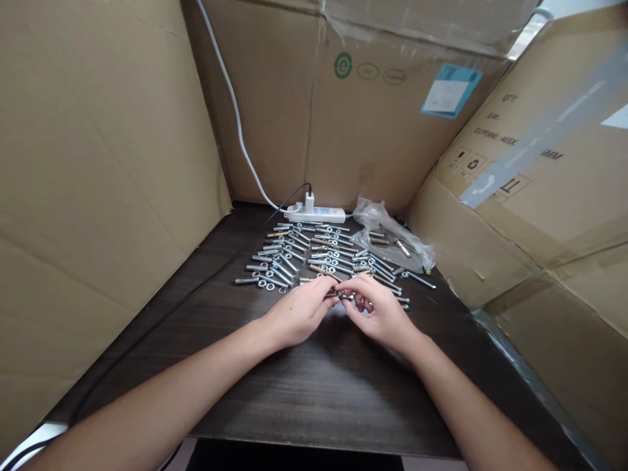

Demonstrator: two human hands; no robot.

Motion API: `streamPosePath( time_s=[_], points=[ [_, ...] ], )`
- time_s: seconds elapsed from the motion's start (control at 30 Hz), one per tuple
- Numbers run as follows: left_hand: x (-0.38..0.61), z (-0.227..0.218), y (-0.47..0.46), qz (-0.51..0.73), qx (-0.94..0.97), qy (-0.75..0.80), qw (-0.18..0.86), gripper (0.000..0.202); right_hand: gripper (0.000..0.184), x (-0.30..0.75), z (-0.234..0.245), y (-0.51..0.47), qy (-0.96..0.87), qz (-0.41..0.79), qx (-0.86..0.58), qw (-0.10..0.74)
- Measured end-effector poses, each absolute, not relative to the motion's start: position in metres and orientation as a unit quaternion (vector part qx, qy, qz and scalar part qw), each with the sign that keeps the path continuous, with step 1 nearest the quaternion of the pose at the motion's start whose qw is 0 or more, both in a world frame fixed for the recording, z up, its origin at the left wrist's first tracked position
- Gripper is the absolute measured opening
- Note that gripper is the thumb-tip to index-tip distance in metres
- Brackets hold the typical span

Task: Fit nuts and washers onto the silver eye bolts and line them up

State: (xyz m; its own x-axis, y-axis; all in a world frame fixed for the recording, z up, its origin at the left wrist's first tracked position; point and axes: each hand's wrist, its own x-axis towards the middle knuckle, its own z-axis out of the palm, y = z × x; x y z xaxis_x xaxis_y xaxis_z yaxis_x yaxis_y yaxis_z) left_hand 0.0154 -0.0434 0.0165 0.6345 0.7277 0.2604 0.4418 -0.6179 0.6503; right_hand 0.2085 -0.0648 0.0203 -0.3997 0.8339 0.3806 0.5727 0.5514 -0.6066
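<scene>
Over the front of the spread hardware, my left hand is closed, thumb and fingers pinching a short brass-coloured anchor bolt. My right hand meets it from the other side, its fingertips closed on the same bolt's end; a small dark part between them is too tiny to name. Just behind my hands lie several rows of silvery bolts, metal sleeves, washers and nuts. A few brass-coloured bolts lie among them. My fingers hide part of the front row.
A white power strip with a plugged-in charger stands at the back. Right of it rests a clear plastic bag with some sleeves. Cardboard walls enclose the dark table. A black cable crosses its left side.
</scene>
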Motion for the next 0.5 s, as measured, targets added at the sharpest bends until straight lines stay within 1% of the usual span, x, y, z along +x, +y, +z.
streamPosePath(
  time_s=[0.07, 0.1, 0.17, 0.2, 0.23, 0.27, 0.37, 0.4, 0.5],
  points=[
    [0.0155, 0.0158, -0.0434, 0.256, 0.861, 0.342, 0.275, 0.015, 0.015, 0.2092, 0.0216, -0.0645, -0.802, 0.176, -0.462, 0.334],
    [0.0156, 0.0155, -0.0433, 0.254, 0.861, 0.345, 0.274, 0.016, 0.019, 0.2096, 0.0225, -0.0644, -0.793, 0.167, -0.485, 0.329],
    [0.0159, 0.0152, -0.0432, 0.251, 0.86, 0.351, 0.271, 0.017, 0.044, 0.2106, 0.0245, -0.0646, -0.772, 0.158, -0.528, 0.318],
    [0.016, 0.0154, -0.0431, 0.25, 0.86, 0.354, 0.271, 0.017, 0.051, 0.211, 0.0254, -0.0648, -0.764, 0.158, -0.54, 0.317],
    [0.0162, 0.0159, -0.0431, 0.249, 0.858, 0.357, 0.272, 0.017, 0.052, 0.2113, 0.0261, -0.065, -0.761, 0.159, -0.542, 0.319],
    [0.0163, 0.0167, -0.0433, 0.249, 0.857, 0.359, 0.274, 0.017, 0.048, 0.2112, 0.0266, -0.0654, -0.762, 0.16, -0.535, 0.327],
    [0.0162, 0.0197, -0.0445, 0.252, 0.849, 0.364, 0.29, 0.017, 0.022, 0.2099, 0.0263, -0.0662, -0.781, 0.162, -0.492, 0.349],
    [0.0161, 0.0206, -0.0451, 0.254, 0.845, 0.365, 0.297, 0.017, 0.016, 0.2091, 0.0257, -0.0664, -0.789, 0.164, -0.479, 0.349],
    [0.0158, 0.022, -0.0467, 0.259, 0.839, 0.362, 0.313, 0.013, 0.024, 0.2073, 0.0235, -0.0666, -0.81, 0.165, -0.452, 0.335]
  ],
)
